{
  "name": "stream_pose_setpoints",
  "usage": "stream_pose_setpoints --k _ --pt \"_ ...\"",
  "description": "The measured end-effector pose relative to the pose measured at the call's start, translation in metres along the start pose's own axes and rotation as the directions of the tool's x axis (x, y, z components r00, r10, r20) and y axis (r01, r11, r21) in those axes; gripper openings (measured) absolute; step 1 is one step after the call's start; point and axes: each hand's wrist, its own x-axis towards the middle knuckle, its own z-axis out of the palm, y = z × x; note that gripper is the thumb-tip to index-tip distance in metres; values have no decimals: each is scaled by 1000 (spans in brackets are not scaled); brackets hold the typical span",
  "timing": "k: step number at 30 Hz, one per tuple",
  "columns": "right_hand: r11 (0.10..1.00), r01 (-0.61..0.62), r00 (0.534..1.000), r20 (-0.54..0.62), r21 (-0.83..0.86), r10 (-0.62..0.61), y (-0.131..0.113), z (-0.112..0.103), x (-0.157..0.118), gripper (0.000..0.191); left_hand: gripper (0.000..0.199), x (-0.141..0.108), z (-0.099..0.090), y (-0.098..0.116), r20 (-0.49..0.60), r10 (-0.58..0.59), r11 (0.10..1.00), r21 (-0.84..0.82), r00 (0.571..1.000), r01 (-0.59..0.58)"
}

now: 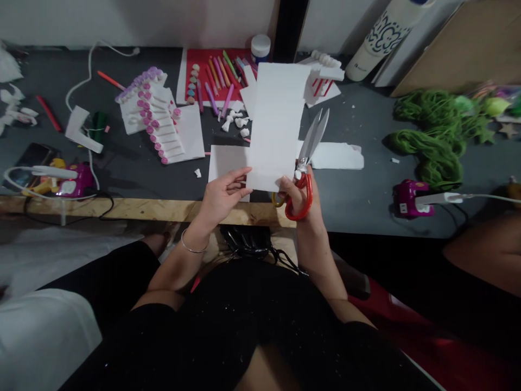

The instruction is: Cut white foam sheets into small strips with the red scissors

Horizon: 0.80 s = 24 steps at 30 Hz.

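Note:
A long white sheet [278, 125] is held upright over the desk between my hands. My left hand [224, 196] pinches its lower left corner between thumb and fingers. At its lower right edge, my right hand [302, 198] grips the sheet under the thumb and also holds red-handled scissors [313, 138]. The scissor blades point up and away, slightly apart, to the right of the sheet. Beneath lie a flat white piece [228, 158] on the left and a white strip [340, 156] on the right.
A white model with pink and purple rosettes [158, 119] stands left. Behind are colored pens on a red sheet [207, 81], a jar [260, 48] and a bottle [376, 41]. Green yarn [435, 133] and a purple adapter [407, 198] lie right. People sit on both sides.

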Motion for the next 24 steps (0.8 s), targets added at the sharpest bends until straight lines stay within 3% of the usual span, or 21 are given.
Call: stream_pose_setpoints --k 8,15,21,24 --pt "1000 6 1000 13 -7 -6 4 -2 2 66 44 -5 1 3 9 19 1000 7 1000 -19" --pt "1000 -7 1000 -23 6 7 8 -2 4 64 70 -10 4 7 60 -87 991 -94 994 92" --pt "990 -103 994 -13 98 105 6 -3 3 72 70 -10 3 13 94 -9 1000 23 995 7" --pt "990 -105 994 14 94 104 2 -2 3 64 69 -6 2 14 121 17 998 60 992 -25"
